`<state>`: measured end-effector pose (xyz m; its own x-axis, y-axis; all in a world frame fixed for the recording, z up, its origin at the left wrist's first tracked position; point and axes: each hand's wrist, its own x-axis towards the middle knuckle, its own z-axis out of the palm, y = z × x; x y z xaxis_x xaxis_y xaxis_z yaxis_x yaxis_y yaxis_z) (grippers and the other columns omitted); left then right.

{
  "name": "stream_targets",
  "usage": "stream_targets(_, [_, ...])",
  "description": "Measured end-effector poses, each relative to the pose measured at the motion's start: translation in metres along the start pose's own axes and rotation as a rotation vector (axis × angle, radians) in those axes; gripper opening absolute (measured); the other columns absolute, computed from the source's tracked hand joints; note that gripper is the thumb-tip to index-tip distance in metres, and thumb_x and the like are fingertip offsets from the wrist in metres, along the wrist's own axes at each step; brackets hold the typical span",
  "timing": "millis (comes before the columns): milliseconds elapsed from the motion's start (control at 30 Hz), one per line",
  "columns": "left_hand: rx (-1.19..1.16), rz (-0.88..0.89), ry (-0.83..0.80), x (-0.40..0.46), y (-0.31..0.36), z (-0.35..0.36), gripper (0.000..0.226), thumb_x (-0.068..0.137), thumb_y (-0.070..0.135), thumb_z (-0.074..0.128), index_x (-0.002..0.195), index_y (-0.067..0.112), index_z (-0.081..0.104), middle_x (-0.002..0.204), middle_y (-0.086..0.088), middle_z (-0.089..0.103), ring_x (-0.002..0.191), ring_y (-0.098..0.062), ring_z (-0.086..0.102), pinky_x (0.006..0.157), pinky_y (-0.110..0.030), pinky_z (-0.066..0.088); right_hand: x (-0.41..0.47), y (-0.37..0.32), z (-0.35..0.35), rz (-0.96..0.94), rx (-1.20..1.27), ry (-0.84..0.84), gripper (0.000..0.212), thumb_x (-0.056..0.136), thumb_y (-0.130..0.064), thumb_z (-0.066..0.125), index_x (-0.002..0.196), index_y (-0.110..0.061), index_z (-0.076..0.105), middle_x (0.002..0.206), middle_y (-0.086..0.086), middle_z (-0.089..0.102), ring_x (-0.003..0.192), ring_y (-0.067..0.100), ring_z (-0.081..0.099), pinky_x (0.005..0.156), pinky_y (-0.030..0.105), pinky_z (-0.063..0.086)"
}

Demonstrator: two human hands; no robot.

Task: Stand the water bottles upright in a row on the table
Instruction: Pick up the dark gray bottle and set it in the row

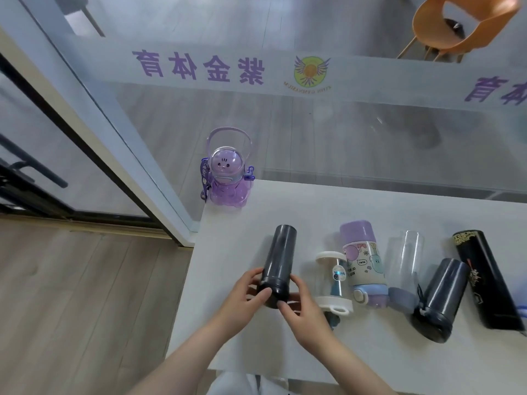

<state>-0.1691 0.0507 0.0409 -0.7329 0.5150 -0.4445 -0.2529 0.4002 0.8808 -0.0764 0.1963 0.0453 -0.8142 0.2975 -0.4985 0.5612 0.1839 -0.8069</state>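
Gripping the dark bottle (278, 266) with both hands' fingers (258, 295), low centre of frame; tipping it up carelessly could knock the neighbouring clear bottle (333, 280).

A gym's office-like room: a glass partition (285, 124) carrying a "gymnasium" logo (311, 72), beside a white worktop (285, 201).

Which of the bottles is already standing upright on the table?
Only the purple astronaut bottle with the loop handle, at the table's far left corner. All the others lie on their sides.
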Motion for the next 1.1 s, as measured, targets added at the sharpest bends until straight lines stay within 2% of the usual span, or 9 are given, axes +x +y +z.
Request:
stream_targets(200, [0.027, 0.092, 0.070, -0.016, 0.009, 0.008, 0.037, 0.096, 0.023, 0.054, 0.129, 0.039, 0.047, 0.125, 0.009, 0.050, 0.105, 0.010, 0.051, 0.085, -0.007, 0.043, -0.014, -0.012, -0.022, -0.121, 0.003, -0.008, 0.053, 0.095, -0.029, 0.057, 0.135, -0.051, 0.030, 0.094, -0.006, 0.070, 0.082, -0.001, 0.063, 0.072, 0.010, 0.044])
stream_targets(400, [-0.051, 0.175, 0.086, -0.022, 0.025, 0.011, 0.041, 0.097, 0.025, 0.052, 0.137, 0.029, 0.047, 0.142, 0.018, 0.041, 0.128, 0.015, 0.035, 0.091, 0.000, 0.035, -0.014, -0.020, -0.028, -0.164, 0.066, 0.018, 0.042, 0.095, -0.038, 0.051, 0.135, -0.044, 0.039, 0.082, 0.004, 0.070, 0.072, 0.009, 0.064, 0.083, 0.039, 0.054])
stream_targets(533, [-0.152, 0.192, 0.078, -0.020, 0.038, 0.014, 0.044, 0.092, 0.031, 0.049, 0.135, 0.025, 0.049, 0.133, 0.011, 0.057, 0.124, 0.001, 0.050, 0.098, -0.013, 0.042, -0.010, -0.034, -0.031, -0.165, 0.186, -0.022, 0.039, 0.097, -0.032, 0.052, 0.135, -0.031, 0.042, 0.075, 0.004, 0.066, 0.066, 0.011, 0.060, 0.071, 0.033, 0.053])
stream_targets(633, [-0.165, 0.202, 0.102, -0.011, 0.051, 0.015, 0.033, 0.099, 0.023, 0.047, 0.132, 0.023, 0.052, 0.128, 0.009, 0.062, 0.120, -0.001, 0.054, 0.095, -0.012, 0.042, -0.008, -0.043, -0.037, -0.226, 0.093, -0.032, 0.050, 0.088, -0.040, 0.062, 0.132, -0.039, 0.040, 0.076, -0.001, 0.061, 0.068, 0.008, 0.058, 0.072, 0.033, 0.053])
stream_targets(733, [-0.151, 0.191, 0.090, -0.001, 0.061, 0.012, 0.029, 0.100, 0.021, 0.047, 0.128, 0.025, 0.055, 0.125, 0.011, 0.063, 0.119, 0.000, 0.055, 0.095, -0.011, 0.042, -0.002, -0.046, -0.042, -0.264, -0.080, 0.026, 0.064, 0.079, -0.038, 0.071, 0.133, -0.040, 0.038, 0.095, -0.008, 0.054, 0.082, 0.007, 0.055, 0.077, 0.026, 0.051])
stream_targets(867, [-0.131, 0.172, 0.047, 0.010, 0.066, 0.008, 0.035, 0.091, 0.035, 0.053, 0.125, 0.030, 0.055, 0.122, 0.013, 0.065, 0.117, 0.001, 0.056, 0.096, -0.015, 0.043, 0.016, -0.045, -0.037, -0.309, -0.204, 0.173, 0.082, 0.072, -0.042, 0.074, 0.141, -0.031, 0.031, 0.127, -0.010, 0.040, 0.114, 0.011, 0.047, 0.095, 0.034, 0.048])
stream_targets(933, [-0.131, 0.159, 0.030, 0.016, 0.067, 0.006, 0.034, 0.087, 0.039, 0.055, 0.120, 0.033, 0.056, 0.120, 0.014, 0.065, 0.116, 0.000, 0.057, 0.095, -0.018, 0.045, 0.022, -0.050, -0.032, -0.310, -0.170, 0.198, 0.079, 0.073, -0.042, 0.075, 0.137, -0.036, 0.030, 0.130, -0.012, 0.044, 0.114, 0.009, 0.049, 0.094, 0.032, 0.048])
stream_targets(1033, [-0.144, 0.145, -0.007, 0.024, 0.069, -0.002, 0.035, 0.089, 0.037, 0.053, 0.123, 0.030, 0.055, 0.119, 0.016, 0.065, 0.115, 0.002, 0.057, 0.093, -0.016, 0.045, 0.030, -0.059, -0.029, -0.340, -0.121, 0.238, 0.066, 0.075, -0.039, 0.075, 0.118, -0.059, 0.029, 0.119, -0.024, 0.052, 0.105, 0.003, 0.054, 0.087, 0.029, 0.051])
stream_targets(1100, [-0.130, 0.133, -0.044, 0.030, 0.068, -0.009, 0.032, 0.096, 0.032, 0.050, 0.128, 0.026, 0.053, 0.122, 0.016, 0.062, 0.115, 0.005, 0.055, 0.095, -0.013, 0.043, 0.036, -0.063, -0.029, -0.336, -0.086, 0.239, 0.065, 0.075, -0.038, 0.075, 0.119, -0.058, 0.032, 0.119, -0.026, 0.053, 0.107, 0.003, 0.055, 0.087, 0.031, 0.052])
